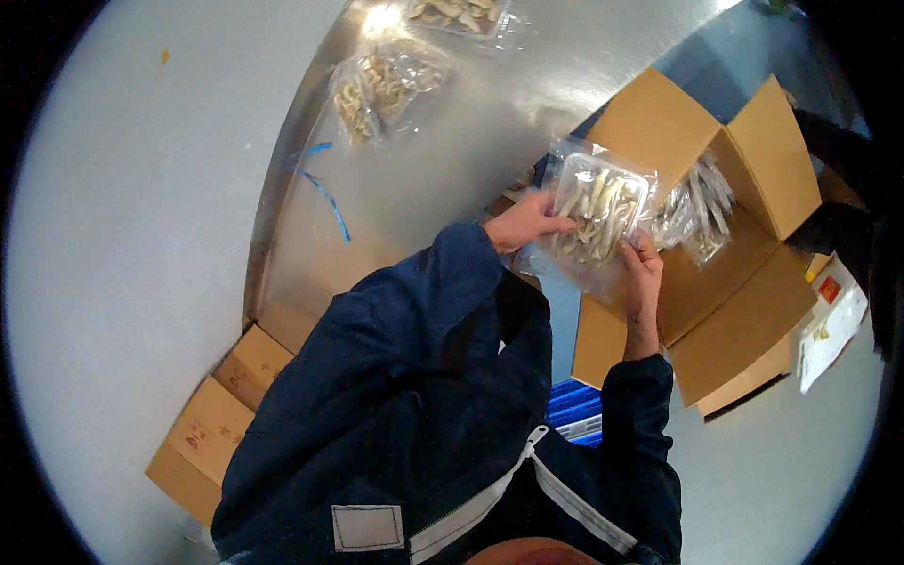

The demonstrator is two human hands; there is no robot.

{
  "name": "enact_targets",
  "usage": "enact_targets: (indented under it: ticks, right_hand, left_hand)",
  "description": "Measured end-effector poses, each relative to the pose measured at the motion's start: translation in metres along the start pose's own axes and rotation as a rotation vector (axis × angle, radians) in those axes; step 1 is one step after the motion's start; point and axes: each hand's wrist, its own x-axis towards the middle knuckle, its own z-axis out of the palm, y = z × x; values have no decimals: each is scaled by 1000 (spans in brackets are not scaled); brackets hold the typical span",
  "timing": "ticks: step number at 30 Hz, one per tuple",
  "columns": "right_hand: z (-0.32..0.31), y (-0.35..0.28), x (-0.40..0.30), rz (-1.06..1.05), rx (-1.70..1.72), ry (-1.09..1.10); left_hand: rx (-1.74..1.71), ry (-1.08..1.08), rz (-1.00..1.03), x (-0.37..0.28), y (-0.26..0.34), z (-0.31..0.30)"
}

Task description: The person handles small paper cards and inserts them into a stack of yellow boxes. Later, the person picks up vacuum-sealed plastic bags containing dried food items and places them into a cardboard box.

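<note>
Between my two hands is a clear plastic pack (604, 187) of pale, elongated food pieces, seemingly a tray inside a loose bag. My left hand (526, 220) pinches its left side, thumb on top. At the lower right edge, my right hand (641, 265) grips the film between thumb and fingers. The pack is held up beside an open cardboard box (734, 296), overlapping its near left part. Inside that box lie several similar clear packs (706, 205), partly hidden by a flap.
A metal table (424, 183) holds a bag of pale curled pieces (385, 92), another clear pack (459, 15) and blue strap scraps (328, 201). Closed cardboard boxes (219, 424) stand at lower left. Blue stacked items (573, 406) sit below my hands. A white printed bag (833, 318) is at right.
</note>
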Motion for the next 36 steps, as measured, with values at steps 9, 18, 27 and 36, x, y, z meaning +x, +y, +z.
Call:
enact_targets:
  ticks: [9, 18, 27, 36]
  right_hand:
    - [3, -2, 6, 153, -109, -80]
    - [7, -40, 9, -61, -170, -74]
    - [13, -53, 9, 66, -150, -58]
    - [10, -51, 8, 97, -103, -91]
  left_hand:
    - [528, 917, 357, -57, 8, -157]
    - [666, 1388, 316, -132, 76, -357]
    - [155, 1198, 280, -139, 85, -308]
    - [-165, 1144, 242, -111, 95, -267]
